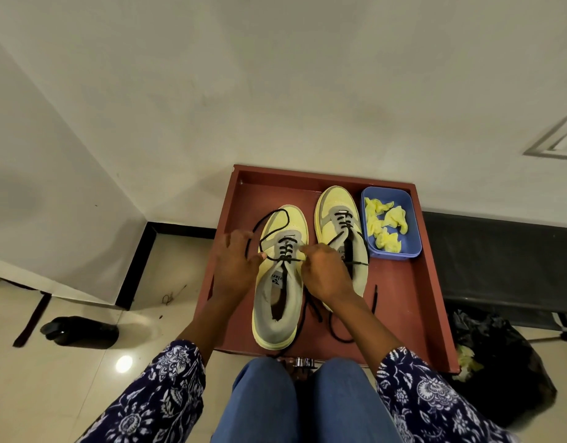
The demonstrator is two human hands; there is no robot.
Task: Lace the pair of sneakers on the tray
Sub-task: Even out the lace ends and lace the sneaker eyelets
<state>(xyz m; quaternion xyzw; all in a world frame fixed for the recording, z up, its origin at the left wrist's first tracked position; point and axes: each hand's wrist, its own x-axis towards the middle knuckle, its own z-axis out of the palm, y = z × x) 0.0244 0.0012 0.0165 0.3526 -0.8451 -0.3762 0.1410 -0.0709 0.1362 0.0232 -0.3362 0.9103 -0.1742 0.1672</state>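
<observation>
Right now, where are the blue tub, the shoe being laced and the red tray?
blue tub (410,219), head view, right wall.
shoe being laced (277,327), head view, grey heel collar.
red tray (400,292), head view, bare floor at right.

You have two sneakers, two laces, one tray and one tub in front of you.

On your one red-brown tray (426,282) stand two yellow-and-grey sneakers, the left sneaker (277,302) and the right sneaker (338,206), each threaded with one black lace: the left lace (269,219) and the right lace (342,220). You also have one blue plastic tub (410,219) holding what look like four crumpled yellow paper wads (387,225), and your two hands, left (235,266) and right (326,271).
</observation>
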